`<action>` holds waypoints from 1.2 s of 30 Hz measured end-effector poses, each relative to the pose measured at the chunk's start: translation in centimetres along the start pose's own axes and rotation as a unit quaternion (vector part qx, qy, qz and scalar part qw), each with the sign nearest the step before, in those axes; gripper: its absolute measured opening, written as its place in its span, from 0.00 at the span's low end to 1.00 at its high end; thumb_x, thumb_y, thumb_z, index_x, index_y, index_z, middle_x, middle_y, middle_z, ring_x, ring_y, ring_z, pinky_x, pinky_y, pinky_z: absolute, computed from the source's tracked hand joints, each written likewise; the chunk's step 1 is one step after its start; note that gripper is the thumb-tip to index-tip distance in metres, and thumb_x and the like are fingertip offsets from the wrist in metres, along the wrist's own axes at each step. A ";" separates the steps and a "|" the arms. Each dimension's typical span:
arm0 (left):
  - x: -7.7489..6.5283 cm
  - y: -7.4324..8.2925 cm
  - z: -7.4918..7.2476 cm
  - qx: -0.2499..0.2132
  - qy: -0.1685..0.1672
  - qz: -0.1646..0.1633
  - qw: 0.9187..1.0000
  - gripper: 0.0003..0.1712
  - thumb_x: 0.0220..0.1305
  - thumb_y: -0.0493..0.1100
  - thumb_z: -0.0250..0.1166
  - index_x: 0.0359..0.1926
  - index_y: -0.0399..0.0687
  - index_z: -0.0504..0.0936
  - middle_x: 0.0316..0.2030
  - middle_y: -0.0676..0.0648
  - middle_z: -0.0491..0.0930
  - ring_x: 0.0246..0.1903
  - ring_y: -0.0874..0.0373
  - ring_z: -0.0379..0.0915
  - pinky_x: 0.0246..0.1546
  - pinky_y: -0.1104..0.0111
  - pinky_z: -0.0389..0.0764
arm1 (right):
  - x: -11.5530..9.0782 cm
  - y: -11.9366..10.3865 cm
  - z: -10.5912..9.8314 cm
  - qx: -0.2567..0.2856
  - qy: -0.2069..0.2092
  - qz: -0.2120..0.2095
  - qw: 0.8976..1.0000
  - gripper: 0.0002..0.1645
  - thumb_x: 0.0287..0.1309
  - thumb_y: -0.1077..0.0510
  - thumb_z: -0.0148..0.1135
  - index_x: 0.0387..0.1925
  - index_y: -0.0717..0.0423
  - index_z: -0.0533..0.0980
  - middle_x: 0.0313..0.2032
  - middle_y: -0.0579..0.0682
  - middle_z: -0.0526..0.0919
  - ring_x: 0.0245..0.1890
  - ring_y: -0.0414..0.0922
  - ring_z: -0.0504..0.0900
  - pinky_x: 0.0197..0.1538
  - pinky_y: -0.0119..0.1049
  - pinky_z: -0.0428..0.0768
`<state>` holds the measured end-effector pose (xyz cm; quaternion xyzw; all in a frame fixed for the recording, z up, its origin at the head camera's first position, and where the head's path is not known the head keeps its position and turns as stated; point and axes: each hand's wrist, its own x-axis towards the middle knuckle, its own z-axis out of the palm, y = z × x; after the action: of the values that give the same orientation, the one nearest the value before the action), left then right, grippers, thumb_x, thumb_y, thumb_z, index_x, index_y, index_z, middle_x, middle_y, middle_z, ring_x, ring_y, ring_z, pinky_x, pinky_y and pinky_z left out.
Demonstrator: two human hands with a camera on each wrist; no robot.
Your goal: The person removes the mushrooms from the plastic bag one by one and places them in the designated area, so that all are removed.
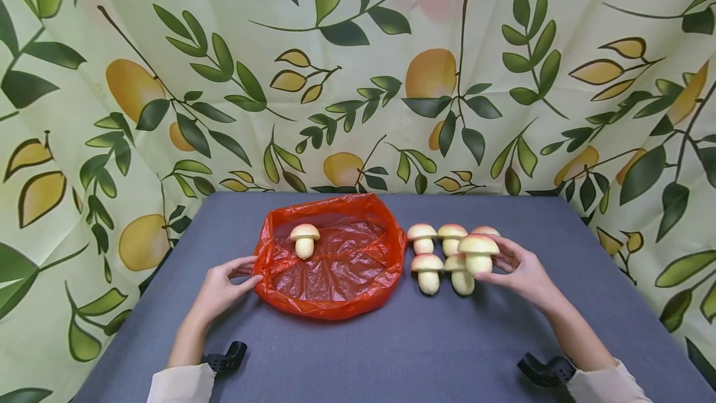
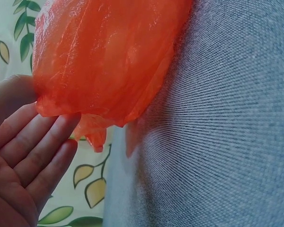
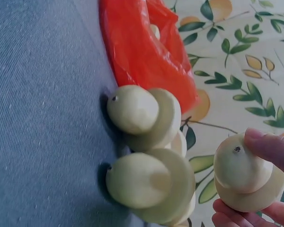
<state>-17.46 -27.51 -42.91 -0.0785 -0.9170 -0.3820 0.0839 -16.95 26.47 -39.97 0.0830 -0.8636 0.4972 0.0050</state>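
Note:
A red plastic bag lies with its mouth spread wide on the table. One toy mushroom is inside it, near the far left. My left hand pinches the bag's left rim between thumb and fingers; the left wrist view shows the thumb on the outer film. My right hand holds another toy mushroom, cap up, raised over the front row. In the right wrist view this mushroom sits between thumb and fingers. Several more mushrooms stand in two rows right of the bag.
A grey-blue cloth covers the table. Behind it hangs a curtain printed with leaves and fruit. Black wrist mounts sit on both forearms. The nearest standing mushrooms are close beside the bag's right wall.

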 end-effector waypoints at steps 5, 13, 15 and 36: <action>0.0 -0.1 0.0 0.001 0.005 0.007 1.000 0.22 0.55 0.39 0.72 0.51 0.36 0.81 0.39 0.40 0.87 0.36 0.74 0.78 0.42 0.69 0.85 | -0.2 0.9 -0.4 0.007 0.005 -0.019 1.000 0.47 0.47 0.65 0.73 0.66 0.71 0.60 0.48 0.20 0.69 0.45 0.13 0.71 0.47 0.12 0.76; -0.1 -0.2 0.1 -0.002 0.009 0.015 1.000 0.22 0.54 0.38 0.71 0.50 0.35 0.81 0.38 0.40 0.87 0.36 0.78 0.76 0.42 0.66 0.85 | -0.2 2.5 -0.9 0.019 0.006 -0.055 0.998 0.46 0.45 0.69 0.72 0.64 0.75 0.60 0.45 0.15 0.70 0.46 0.13 0.71 0.47 0.10 0.74; -0.1 -0.1 0.0 -0.003 0.007 0.012 1.000 0.22 0.55 0.38 0.71 0.51 0.36 0.81 0.38 0.40 0.87 0.36 0.78 0.76 0.42 0.64 0.85 | -0.3 2.9 -1.1 0.015 0.006 -0.055 0.998 0.46 0.45 0.70 0.72 0.64 0.76 0.60 0.45 0.14 0.70 0.46 0.13 0.71 0.47 0.10 0.75; 0.0 -0.2 0.1 0.001 0.003 0.012 1.000 0.22 0.55 0.39 0.71 0.51 0.36 0.81 0.39 0.40 0.87 0.36 0.76 0.77 0.42 0.66 0.85 | -0.6 6.1 -1.8 -0.029 0.005 -0.024 0.999 0.44 0.46 0.64 0.74 0.63 0.73 0.63 0.45 0.14 0.64 0.45 0.11 0.68 0.45 0.09 0.74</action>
<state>-17.50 -27.56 -43.16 -0.0879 -0.9162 -0.3801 0.0918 -17.41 31.12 -44.38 0.1012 -0.8754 0.4720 0.0242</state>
